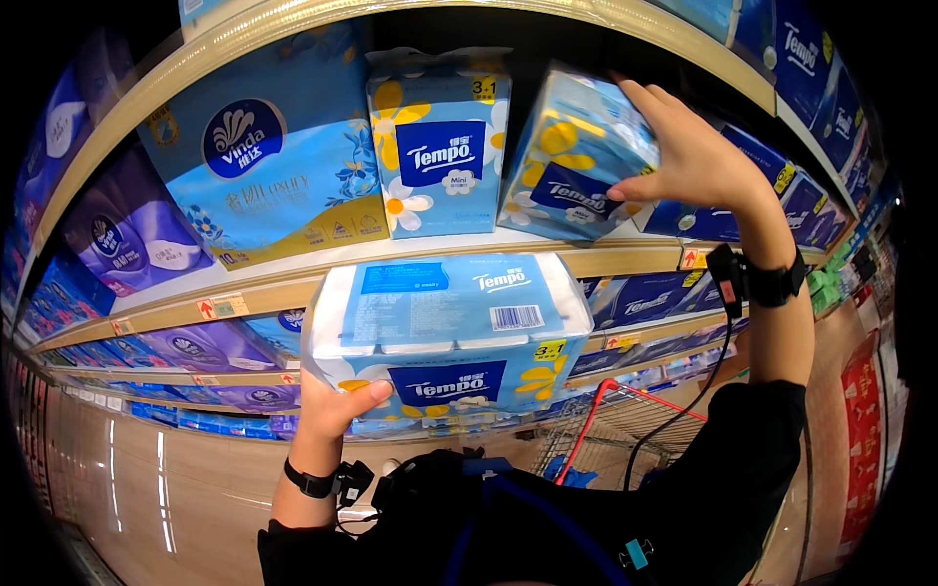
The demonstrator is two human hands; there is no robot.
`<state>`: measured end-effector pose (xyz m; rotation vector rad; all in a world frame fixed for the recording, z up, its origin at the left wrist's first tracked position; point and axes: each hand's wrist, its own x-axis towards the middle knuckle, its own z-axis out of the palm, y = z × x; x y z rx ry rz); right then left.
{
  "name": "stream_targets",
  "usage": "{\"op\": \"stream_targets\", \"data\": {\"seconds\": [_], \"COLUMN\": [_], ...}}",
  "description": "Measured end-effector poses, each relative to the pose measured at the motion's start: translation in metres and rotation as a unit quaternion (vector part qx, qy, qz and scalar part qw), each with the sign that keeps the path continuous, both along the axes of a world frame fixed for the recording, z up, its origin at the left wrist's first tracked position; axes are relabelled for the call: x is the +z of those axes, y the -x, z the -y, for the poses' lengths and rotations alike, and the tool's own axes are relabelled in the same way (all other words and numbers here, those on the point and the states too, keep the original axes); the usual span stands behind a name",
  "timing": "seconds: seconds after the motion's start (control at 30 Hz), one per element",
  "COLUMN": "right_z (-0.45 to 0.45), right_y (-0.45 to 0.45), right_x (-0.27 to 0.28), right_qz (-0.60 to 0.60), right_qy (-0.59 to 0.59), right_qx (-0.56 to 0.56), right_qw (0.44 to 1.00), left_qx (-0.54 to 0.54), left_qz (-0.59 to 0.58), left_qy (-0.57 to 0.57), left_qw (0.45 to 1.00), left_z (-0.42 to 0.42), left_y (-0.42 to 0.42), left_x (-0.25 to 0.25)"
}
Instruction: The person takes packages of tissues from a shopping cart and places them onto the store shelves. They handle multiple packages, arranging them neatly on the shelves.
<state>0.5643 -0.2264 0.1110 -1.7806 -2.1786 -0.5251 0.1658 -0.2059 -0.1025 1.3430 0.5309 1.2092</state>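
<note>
My left hand (344, 403) holds a light-blue Tempo tissue multipack (451, 329) in front of the shelf, its thumb on the printed front and the other fingers hidden. On the shelf, my right hand (637, 139) grips another Tempo pack (579, 157) from its top right, thumb on the front, fingers over the back edge; this pack leans to the right. Upright to its left stands a third Tempo pack (440, 146) with a daisy print, apart from the gripped one.
A large Vinda pack (271, 146) and a purple Vinda pack (132, 220) stand further left. The shelf edge (352, 260) carries price tags. Darker blue Tempo packs (696, 220) lie at right. Below right is a wire shopping cart (623, 425) with a red rim.
</note>
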Motion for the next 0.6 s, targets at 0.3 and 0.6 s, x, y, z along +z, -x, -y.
{"op": "stream_targets", "data": {"seconds": [0.3, 0.6], "right_z": [0.1, 0.112], "right_y": [-0.045, -0.016], "right_x": [-0.056, -0.097], "right_qz": [-0.487, -0.609], "right_qy": [-0.2, -0.318], "right_qx": [-0.013, 0.235], "right_qw": [0.85, 0.688], "left_qx": [-0.062, -0.087], "left_qz": [0.034, 0.024], "left_qy": [0.014, -0.012], "left_qw": [0.997, 0.996], "left_z": [-0.014, -0.019], "left_y": [-0.026, -0.056], "left_x": [-0.007, 0.005]}}
